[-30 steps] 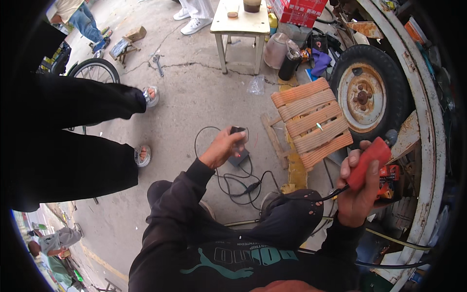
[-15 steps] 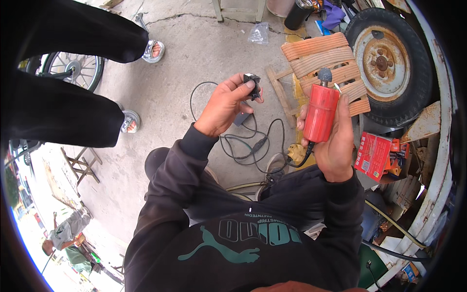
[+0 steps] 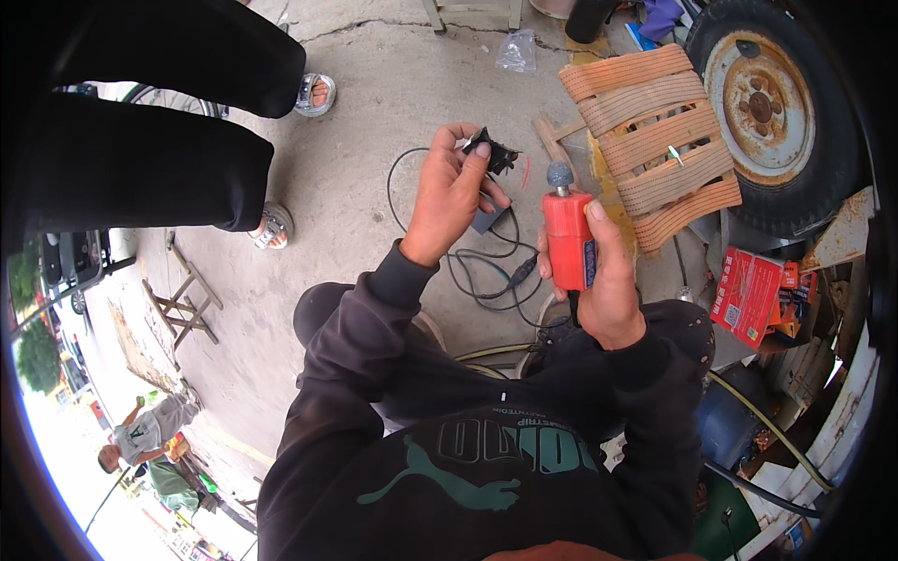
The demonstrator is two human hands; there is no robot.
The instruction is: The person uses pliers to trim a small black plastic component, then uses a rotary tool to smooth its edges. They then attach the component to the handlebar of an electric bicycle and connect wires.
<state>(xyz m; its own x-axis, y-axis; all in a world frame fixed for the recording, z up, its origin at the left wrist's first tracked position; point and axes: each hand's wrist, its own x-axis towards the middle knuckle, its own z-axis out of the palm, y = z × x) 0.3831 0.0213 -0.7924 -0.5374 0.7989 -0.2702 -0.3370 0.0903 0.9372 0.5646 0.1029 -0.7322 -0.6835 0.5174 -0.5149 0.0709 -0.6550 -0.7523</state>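
My left hand (image 3: 447, 192) pinches a small black part (image 3: 493, 154) with a jagged outline between thumb and fingers. In my right hand (image 3: 610, 294) is a red electric die grinder (image 3: 568, 245), its body upright and its cord leaving at the bottom. A rounded grey grinding stone (image 3: 559, 175) sits on the tool's tip. The stone is to the right of and slightly below the black part, with a gap between them. Whether the stone is spinning cannot be made out.
Black cable (image 3: 477, 290) lies coiled on the concrete below my hands. A folding webbed chair (image 3: 655, 131) stands to the right, before a rusty-rimmed wheel (image 3: 762, 107). A red box (image 3: 745, 297) is at the right. Another person's black-trousered legs (image 3: 168, 159) stand at the left.
The grinder has come left, nearer the black part, and turned so a blue label shows on its side. The black part has tilted in my left hand. The whole view has shifted slightly.
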